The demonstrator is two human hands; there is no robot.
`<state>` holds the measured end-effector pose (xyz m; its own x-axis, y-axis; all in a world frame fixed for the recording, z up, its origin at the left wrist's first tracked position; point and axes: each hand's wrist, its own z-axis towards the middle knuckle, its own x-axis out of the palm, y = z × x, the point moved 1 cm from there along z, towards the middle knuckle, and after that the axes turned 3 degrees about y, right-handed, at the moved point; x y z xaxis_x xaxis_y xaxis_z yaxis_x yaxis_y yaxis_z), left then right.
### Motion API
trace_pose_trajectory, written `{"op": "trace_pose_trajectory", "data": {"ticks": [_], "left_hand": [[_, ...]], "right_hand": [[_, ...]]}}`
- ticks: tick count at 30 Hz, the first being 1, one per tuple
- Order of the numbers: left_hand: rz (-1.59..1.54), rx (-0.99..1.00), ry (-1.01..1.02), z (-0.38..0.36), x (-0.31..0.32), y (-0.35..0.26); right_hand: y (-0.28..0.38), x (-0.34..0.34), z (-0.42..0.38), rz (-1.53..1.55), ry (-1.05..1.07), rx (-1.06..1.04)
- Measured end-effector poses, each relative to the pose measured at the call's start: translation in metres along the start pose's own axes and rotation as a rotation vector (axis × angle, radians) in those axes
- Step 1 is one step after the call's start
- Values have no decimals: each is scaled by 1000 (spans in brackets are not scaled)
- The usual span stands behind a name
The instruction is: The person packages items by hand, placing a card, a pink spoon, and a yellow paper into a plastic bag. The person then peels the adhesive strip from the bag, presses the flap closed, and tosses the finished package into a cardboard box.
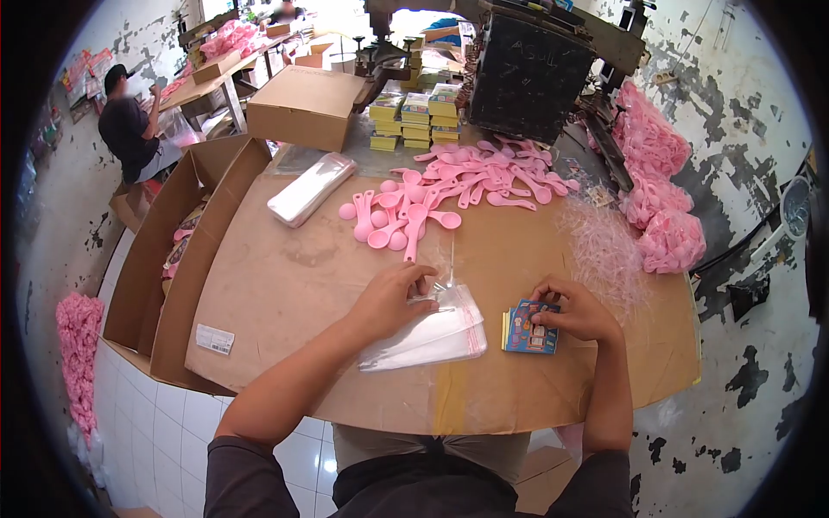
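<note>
Clear plastic sleeves lie in a fanned stack at the front middle of the cardboard-covered table. Over their upper edge is my left hand, its thumb and fingers apart near the film; no held item shows. My right hand grips a small stack of blue printed cards at its top and right side, with yellow edges showing on the left. Pink plastic spoons are heaped beyond my left hand, the nearest handle close to its fingers.
A bundle of plastic sleeves lies back left, near a closed carton. Card stacks stand behind the spoons beside a black machine box. Pink bags and plastic shreds line the right. Another person is far left.
</note>
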<state>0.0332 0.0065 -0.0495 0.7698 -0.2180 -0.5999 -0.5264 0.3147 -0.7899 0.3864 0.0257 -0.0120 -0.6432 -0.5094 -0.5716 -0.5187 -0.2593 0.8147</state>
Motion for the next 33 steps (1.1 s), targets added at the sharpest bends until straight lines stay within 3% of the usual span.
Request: {"op": "trace_pose_trajectory", "data": {"ticks": [5, 8, 11, 14, 20, 23, 27, 30, 33], "left_hand": [[7, -22, -9, -2, -1, -2], [50, -12, -36, -4, -1, -3], [72, 5, -17, -5, 0, -1], [70, 19, -20, -3, 1, 3], [34, -2, -122, -3, 6, 7], [14, 7, -123, -2, 4, 10], [-43, -13, -121, -1, 5, 7], [-22, -11, -106, -1, 1, 3], [-27, -41, -90, -2, -1, -2]], "right_hand": [[19, 1, -5, -33, -40, -34], [41, 23, -8, 80, 249, -288], [59, 72, 1, 130, 560, -364], [68, 85, 9, -39, 560, -272], [68, 86, 21, -117, 430, -338], [75, 77, 20, -183, 501, -345], [85, 63, 38, -94, 230, -333], [64, 78, 43, -94, 146, -374], [51, 88, 44, -304, 48, -533]]}}
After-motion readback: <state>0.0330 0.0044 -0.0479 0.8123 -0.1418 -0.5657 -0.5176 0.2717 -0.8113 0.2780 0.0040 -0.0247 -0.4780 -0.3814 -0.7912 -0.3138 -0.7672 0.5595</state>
